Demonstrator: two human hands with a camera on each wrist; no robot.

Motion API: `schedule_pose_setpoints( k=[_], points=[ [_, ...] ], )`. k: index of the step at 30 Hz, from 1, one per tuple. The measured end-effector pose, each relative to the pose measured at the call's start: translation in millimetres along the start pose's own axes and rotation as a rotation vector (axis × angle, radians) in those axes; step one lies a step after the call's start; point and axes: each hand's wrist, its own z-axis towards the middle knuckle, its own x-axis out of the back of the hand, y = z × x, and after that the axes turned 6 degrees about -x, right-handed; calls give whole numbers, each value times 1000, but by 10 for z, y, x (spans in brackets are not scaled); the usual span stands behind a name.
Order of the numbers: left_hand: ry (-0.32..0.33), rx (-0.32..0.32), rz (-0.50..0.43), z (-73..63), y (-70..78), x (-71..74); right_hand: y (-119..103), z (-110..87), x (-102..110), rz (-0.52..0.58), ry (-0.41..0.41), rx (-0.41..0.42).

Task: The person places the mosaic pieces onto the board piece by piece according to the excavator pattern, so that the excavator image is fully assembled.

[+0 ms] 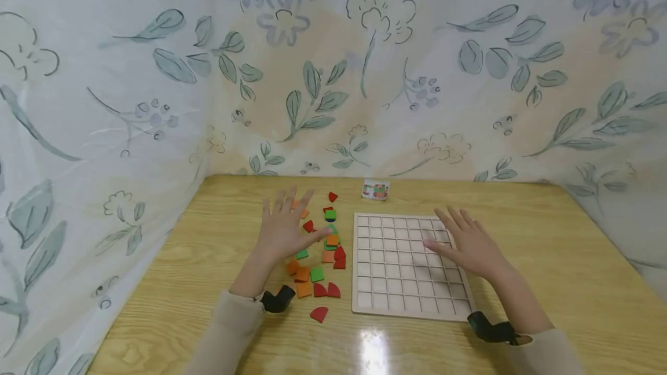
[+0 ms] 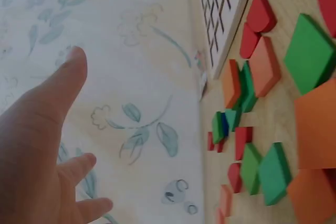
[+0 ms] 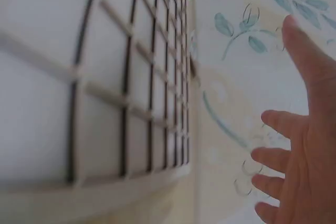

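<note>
My left hand [image 1: 283,231] hovers with spread fingers over a scatter of flat coloured pieces, holding nothing. Among them are red quarter-circle pieces [image 1: 319,313], orange squares [image 1: 304,289] and green squares [image 1: 316,274], some overlapping. To their right lies a pale wooden grid board [image 1: 396,265] with bare square cells. Above the board's right edge is my right hand [image 1: 471,243], fingers extended and nothing in its grasp. In the left wrist view the thumb and fingers of the left hand [image 2: 42,140] stand apart from the pieces.
A small printed card [image 1: 375,190] lies behind the board, near the back of the wooden table [image 1: 563,259]. Floral cloth [image 1: 333,74] hangs along the back and sides. Each wrist carries a black camera mount, such as the left one [image 1: 278,298].
</note>
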Motion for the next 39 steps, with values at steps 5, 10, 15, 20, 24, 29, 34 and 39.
schedule_pose_setpoints(
  k=[5, 10, 15, 20, 24, 29, 34, 39],
  points=[
    [-65, -32, -220, -47, -174, -72, 272, -157, -55, 229, -139, -9],
    [-141, 25, -481, -146, -390, -117, 511, -329, -83, 301, -202, 4],
    [-192, 36, -578, -205, -547, -146, 613, -437, -94, 291, -231, 30],
    [-203, 42, -634, -186, -666, -166, 662, -460, -140, 316, -244, 88],
    [-177, 77, -674, -119, -770, -218, 696, -468, -168, 333, -223, 156],
    [-109, 117, -682, 32, -848, -282, 734, -496, -186, 298, -150, 257],
    [-49, 158, -670, 211, -829, -343, 782, -500, -231, 259, -112, 287],
    [-103, 48, -578, 340, -708, -392, 805, -482, -263, 284, -128, 360]
  ],
)
